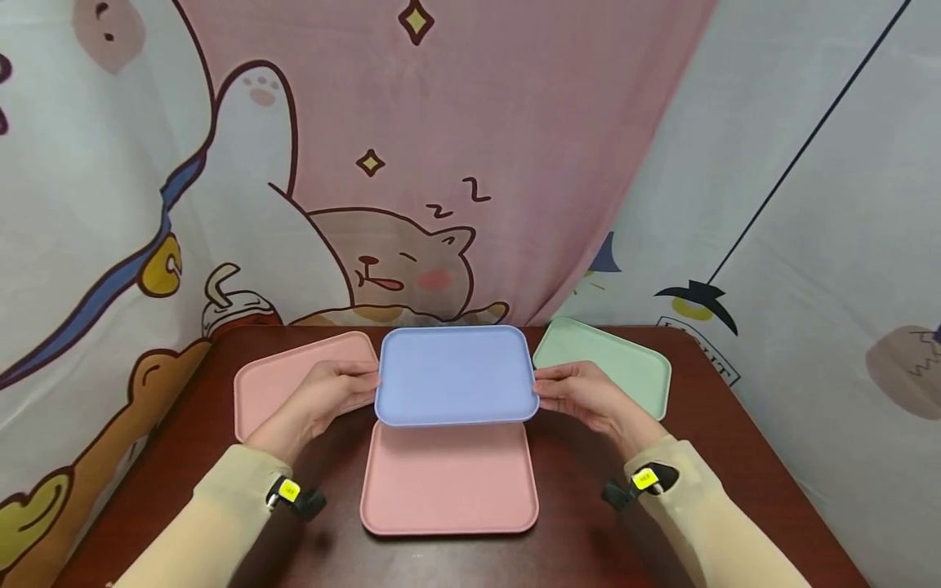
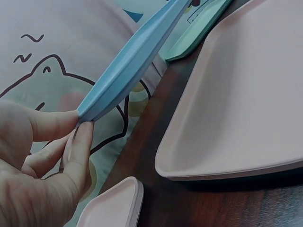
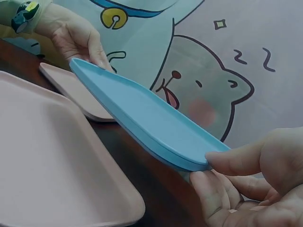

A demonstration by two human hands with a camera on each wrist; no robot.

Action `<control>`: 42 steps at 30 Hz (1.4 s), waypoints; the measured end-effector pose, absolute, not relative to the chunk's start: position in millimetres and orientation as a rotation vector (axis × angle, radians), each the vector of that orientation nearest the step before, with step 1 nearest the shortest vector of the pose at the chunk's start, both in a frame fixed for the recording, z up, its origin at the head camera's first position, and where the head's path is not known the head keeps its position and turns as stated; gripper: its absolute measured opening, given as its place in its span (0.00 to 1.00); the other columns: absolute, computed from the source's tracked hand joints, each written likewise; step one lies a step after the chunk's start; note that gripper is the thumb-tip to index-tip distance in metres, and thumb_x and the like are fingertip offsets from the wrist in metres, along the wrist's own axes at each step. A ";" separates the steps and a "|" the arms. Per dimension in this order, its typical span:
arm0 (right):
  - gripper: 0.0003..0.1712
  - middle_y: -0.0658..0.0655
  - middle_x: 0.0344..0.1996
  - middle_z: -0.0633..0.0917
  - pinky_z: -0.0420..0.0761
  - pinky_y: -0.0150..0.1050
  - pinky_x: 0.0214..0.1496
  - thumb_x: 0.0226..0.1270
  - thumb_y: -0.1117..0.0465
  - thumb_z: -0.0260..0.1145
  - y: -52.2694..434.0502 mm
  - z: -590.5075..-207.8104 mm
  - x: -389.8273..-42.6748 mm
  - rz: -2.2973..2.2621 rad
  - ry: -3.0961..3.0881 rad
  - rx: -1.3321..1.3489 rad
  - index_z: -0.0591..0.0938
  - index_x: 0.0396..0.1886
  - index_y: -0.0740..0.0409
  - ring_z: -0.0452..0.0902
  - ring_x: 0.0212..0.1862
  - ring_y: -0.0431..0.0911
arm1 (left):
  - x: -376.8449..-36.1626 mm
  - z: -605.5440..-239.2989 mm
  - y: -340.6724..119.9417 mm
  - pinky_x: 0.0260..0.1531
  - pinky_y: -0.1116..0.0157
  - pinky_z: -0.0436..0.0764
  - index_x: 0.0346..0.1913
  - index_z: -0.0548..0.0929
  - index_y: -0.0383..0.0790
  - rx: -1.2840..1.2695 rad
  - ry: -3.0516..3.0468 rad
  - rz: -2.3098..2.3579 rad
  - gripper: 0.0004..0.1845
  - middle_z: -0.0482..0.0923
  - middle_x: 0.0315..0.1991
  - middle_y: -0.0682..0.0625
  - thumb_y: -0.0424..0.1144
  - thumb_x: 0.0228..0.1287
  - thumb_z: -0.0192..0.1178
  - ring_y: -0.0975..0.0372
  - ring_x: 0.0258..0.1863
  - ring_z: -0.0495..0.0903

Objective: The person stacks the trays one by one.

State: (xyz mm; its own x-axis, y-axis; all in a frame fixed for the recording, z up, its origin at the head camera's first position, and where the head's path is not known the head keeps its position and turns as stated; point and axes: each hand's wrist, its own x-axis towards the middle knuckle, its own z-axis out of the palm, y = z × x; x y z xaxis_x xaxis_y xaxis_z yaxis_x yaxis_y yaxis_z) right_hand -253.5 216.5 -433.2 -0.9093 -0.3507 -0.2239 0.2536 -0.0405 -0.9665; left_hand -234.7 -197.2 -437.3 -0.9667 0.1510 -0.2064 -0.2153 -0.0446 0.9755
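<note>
- Right now both hands hold a blue tray [image 1: 456, 374] in the air above the desk [image 1: 706, 425], one at each short edge.
- The left hand [image 1: 323, 400] pinches the tray's left edge; in the left wrist view the thumb lies on top and a finger [image 2: 80, 146] presses from below, the other fingers curled behind and partly out of frame.
- The right hand [image 1: 581, 396] grips the right edge the same way, thumb over the rim and fingers under it; the right wrist view cuts off most of the palm.
- The blue tray hangs over the far part of a pink tray [image 1: 448, 482] lying flat on the desk, so that tray's far edge is hidden in the head view; the wrist views show a clear gap between the two.
- A second pink tray [image 1: 287, 380] lies at the left, its near right corner covered by the left hand.
- A green tray [image 1: 617, 363] lies at the right, partly behind the right hand; in the left wrist view only a sliver of it [image 2: 199, 33] shows.
- A cartoon cat curtain [image 1: 412, 269] hangs behind the desk.
</note>
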 end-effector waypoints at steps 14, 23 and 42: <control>0.19 0.60 0.38 0.89 0.90 0.40 0.48 0.73 0.75 0.66 217.0 -422.8 -230.2 -2.027 1.828 -0.082 0.79 0.58 0.84 0.88 0.39 0.45 | -213.6 -429.1 -197.2 0.56 0.62 0.85 0.68 0.71 0.14 -0.022 1.969 2.177 0.25 0.84 0.53 0.39 0.23 0.73 0.62 0.63 0.46 0.86; 0.18 0.60 0.40 0.89 0.90 0.40 0.49 0.73 0.76 0.66 220.3 -419.8 -222.9 -2.045 1.840 -0.071 0.79 0.58 0.83 0.88 0.40 0.46 | -203.2 -423.1 -194.3 0.55 0.64 0.85 0.69 0.71 0.14 -0.059 1.944 2.202 0.26 0.84 0.54 0.40 0.24 0.74 0.62 0.64 0.47 0.86; 0.18 0.59 0.40 0.89 0.90 0.40 0.49 0.73 0.76 0.66 222.8 -417.9 -200.9 -2.051 1.834 -0.098 0.79 0.58 0.83 0.88 0.40 0.45 | -186.9 -417.6 -192.5 0.52 0.62 0.87 0.66 0.74 0.14 -0.039 1.989 2.164 0.24 0.86 0.50 0.40 0.22 0.72 0.63 0.62 0.45 0.87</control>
